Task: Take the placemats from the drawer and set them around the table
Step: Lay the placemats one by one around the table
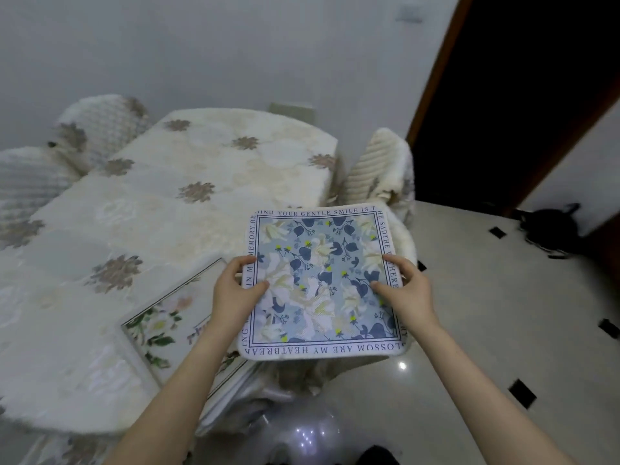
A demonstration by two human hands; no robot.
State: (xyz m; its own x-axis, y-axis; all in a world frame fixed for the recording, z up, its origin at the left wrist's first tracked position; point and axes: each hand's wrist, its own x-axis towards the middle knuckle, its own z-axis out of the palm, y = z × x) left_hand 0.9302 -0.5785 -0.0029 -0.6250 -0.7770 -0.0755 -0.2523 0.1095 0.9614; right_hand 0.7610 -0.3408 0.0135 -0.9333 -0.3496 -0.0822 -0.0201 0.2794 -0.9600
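Above the near right corner of the table [188, 209], a blue floral placemat [322, 283] with a lettered border was held roughly flat between both hands. It was pinched at its left edge by the left hand [235, 290], thumb laid on top and fingers curled beneath, and at its right edge by the right hand [407, 290] in the same way. Whether more than one mat was held in that stack could not be told. Just to its left, a second placemat [174, 317] with pink and green flowers was already laid flat on the cream tablecloth [134, 203] near the table's edge.

The step in hand was judged to be the carrying of the blue mat to a free seat. It would be done well if the mat were kept level, set down square to the table edge before a covered chair [379, 169], and spaced well apart from the mat already laid. No drawer or other container was in view.
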